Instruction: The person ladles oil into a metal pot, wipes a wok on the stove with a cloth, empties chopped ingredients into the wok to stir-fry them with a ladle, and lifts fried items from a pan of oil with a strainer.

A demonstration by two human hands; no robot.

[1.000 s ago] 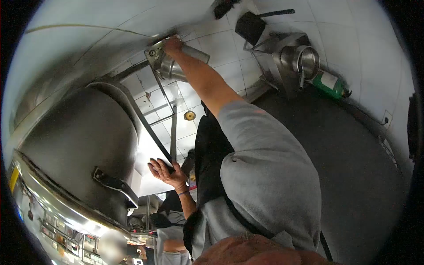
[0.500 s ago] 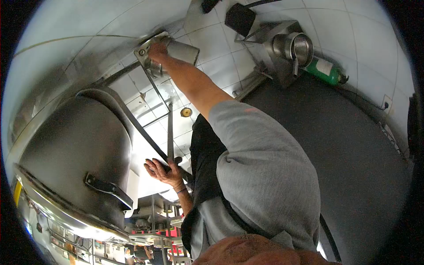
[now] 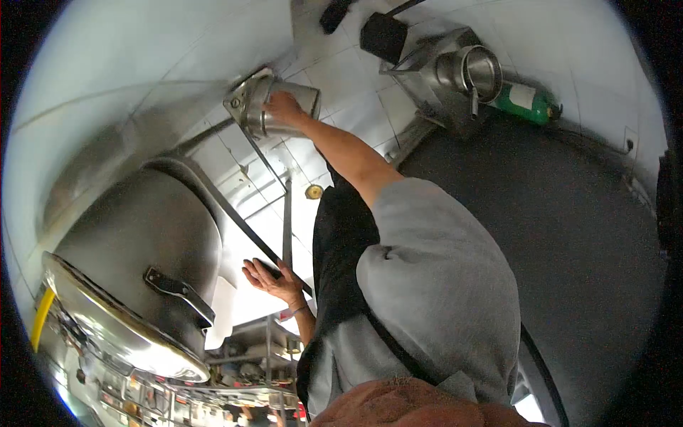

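Note:
My right hand point(image 3: 284, 108) reaches out to a stainless steel cylindrical vessel point(image 3: 306, 99) with a square flange at one end. Its fingers are curled against the vessel's side; what they grip, if anything, is hidden. Lower down, my left hand point(image 3: 276, 283) is held palm up with fingers apart, beside the dark metal bar point(image 3: 242, 226) of a frame. Left of that hand is a large metal pot point(image 3: 142, 235) with a wide bright rim and a black side handle point(image 3: 179, 293).
At upper right a steel machine point(image 3: 455, 78) with a round mouth stands near a green cylinder point(image 3: 525, 103) by the tiled wall. A round drain point(image 3: 314, 191) lies in the tiled floor. Dark matting point(image 3: 562, 235) is on the right, and shelving point(image 3: 249, 341) at the bottom.
My right hand has moved from the flange corner onto the vessel's round side. The whole view has shifted slightly. My left hand stays beside the bar.

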